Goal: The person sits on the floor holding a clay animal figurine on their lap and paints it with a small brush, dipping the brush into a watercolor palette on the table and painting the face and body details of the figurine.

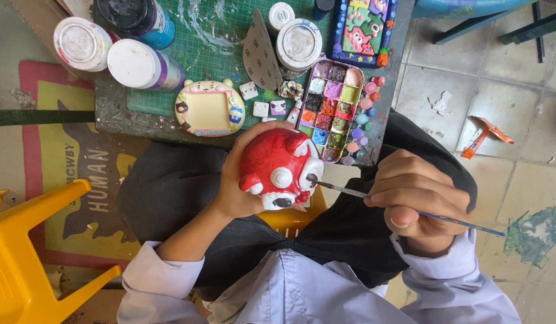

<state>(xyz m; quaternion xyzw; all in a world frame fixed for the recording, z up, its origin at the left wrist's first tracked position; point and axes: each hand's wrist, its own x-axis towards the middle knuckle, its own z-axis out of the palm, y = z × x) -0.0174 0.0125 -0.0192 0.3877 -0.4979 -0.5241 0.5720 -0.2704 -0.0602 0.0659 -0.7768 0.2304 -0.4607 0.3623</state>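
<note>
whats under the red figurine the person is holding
The left hand cups the red figurine from below. Under that are dark trousers and a strip of yellow seat. The figurine's underside and the palm are covered.

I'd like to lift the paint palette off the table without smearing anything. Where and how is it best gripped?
Probably by the long outer rim of the paint palette, pinched across its narrow width from above. Every well holds wet-looking colour, so fingers should stay on the edges. The side toward the tiles looks freer; small round paint pots crowd the opposite edge.
</note>
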